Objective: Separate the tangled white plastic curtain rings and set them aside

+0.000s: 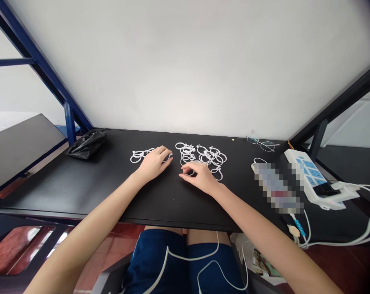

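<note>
Two groups of white plastic rings lie on a black table point(81, 183). A small left group point(138, 156) sits under and beside my left hand point(154, 163), whose curled fingers rest on a ring at its right end. A bigger pile of rings point(206, 156) lies to the right. My right hand point(200, 176) is at the pile's near edge, fingers bent in a pinch on one ring.
A crumpled black plastic bag point(87, 145) lies at the back left. A white power strip point(313, 177) with cables, a blurred flat object point(277, 188) and a pair of glasses point(261, 143) occupy the right side. A white cable runs across my lap.
</note>
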The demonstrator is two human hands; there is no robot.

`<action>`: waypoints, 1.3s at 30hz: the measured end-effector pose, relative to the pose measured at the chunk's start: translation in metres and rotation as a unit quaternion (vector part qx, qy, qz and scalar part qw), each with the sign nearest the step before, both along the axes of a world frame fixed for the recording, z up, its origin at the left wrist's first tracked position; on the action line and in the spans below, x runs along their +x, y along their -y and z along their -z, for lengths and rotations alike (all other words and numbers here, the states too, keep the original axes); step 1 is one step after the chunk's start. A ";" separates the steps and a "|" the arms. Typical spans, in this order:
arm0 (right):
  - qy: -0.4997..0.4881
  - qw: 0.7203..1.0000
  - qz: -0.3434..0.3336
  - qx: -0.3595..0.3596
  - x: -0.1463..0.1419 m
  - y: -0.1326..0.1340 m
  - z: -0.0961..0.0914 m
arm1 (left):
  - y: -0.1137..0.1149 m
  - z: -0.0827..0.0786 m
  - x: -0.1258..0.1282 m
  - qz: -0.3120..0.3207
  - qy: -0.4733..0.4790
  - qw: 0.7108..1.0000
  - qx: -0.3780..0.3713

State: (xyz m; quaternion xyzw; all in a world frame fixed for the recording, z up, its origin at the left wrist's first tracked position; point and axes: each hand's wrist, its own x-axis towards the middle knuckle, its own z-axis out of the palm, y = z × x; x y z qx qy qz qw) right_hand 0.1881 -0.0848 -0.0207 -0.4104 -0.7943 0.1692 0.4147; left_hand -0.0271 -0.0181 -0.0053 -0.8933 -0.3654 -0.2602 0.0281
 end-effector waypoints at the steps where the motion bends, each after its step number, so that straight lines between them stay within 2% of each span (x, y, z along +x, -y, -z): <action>1: -0.002 1.000 -0.002 -0.003 0.000 0.000 0.000 | 0.001 0.000 0.000 -0.003 0.001 1.000 -0.004; 13: 0.020 1.000 -0.022 -0.008 0.000 0.001 -0.002 | 0.000 0.001 0.000 -0.006 0.005 1.000 -0.019; 27: 0.034 0.999 -0.016 0.013 0.000 -0.002 0.000 | -0.002 0.001 -0.002 0.038 0.008 0.998 -0.054; 39: 0.052 0.997 -0.043 0.024 -0.001 -0.002 -0.005 | -0.002 -0.001 -0.004 0.010 0.002 0.998 -0.059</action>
